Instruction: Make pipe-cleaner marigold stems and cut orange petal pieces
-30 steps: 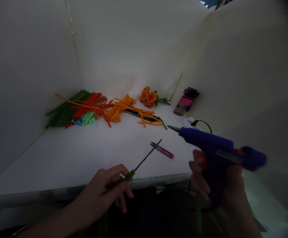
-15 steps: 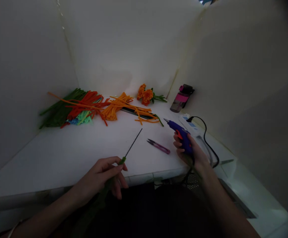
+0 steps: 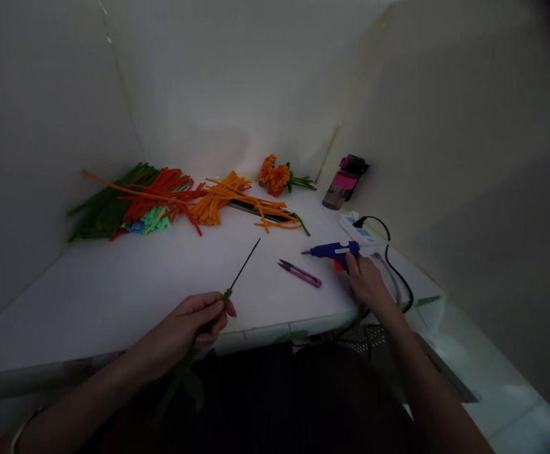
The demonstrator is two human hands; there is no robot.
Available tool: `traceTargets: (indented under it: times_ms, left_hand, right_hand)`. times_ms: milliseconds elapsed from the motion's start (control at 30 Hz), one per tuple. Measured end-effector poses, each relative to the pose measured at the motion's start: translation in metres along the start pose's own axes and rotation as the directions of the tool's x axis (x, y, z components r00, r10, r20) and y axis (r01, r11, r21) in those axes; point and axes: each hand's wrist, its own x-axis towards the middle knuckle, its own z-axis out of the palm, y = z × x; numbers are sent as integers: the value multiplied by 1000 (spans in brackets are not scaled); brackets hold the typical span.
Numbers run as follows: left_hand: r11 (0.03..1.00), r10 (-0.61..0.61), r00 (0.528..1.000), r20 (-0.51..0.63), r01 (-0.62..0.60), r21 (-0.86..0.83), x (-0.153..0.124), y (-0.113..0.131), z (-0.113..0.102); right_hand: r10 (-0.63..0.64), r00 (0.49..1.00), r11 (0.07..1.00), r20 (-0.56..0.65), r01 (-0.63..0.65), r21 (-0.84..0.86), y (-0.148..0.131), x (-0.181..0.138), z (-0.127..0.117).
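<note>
- The dark stem (image 3: 245, 263) is held in the left hand (image 3: 194, 321), its green-wrapped end (image 3: 228, 294) being pinched between thumb and fingers near the front edge of the white table (image 3: 90, 302).
- Its long axis is slanted away from the body and to the right, with the bare tip left free.
- The blue glue gun (image 3: 327, 250) is grasped at its handle by the right hand (image 3: 368, 284); whether the red trigger (image 3: 339, 266) is pressed cannot be told.
- The gun's nozzle (image 3: 306, 252) is pointed left, across the stem's line, and is kept to the right of the bare tip, a clear gap being left between.
- The green-wrapped end is placed farther from the nozzle, and nearer the body, than that tip.
- Purple snips (image 3: 301, 273) are laid between stem and right hand, touched by neither hand.
</note>
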Motion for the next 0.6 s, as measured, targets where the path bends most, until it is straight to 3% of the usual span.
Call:
traceTargets:
  times_ms: [133, 300, 600]
  left_hand:
    - [996, -43, 999, 34, 45, -80, -3, -2, 2]
    - [986, -27, 999, 29, 31, -163, -2, -9, 3]
    - [990, -34, 998, 53, 40, -134, 1, -10, 2]
  right_hand:
    - [-46, 998, 977, -53, 34, -210, 1, -3, -1]
    - [-70, 997, 939, 11, 70, -336, 6, 1, -9]
    - [-170, 952, 944, 255, 232, -235, -1, 37, -20]
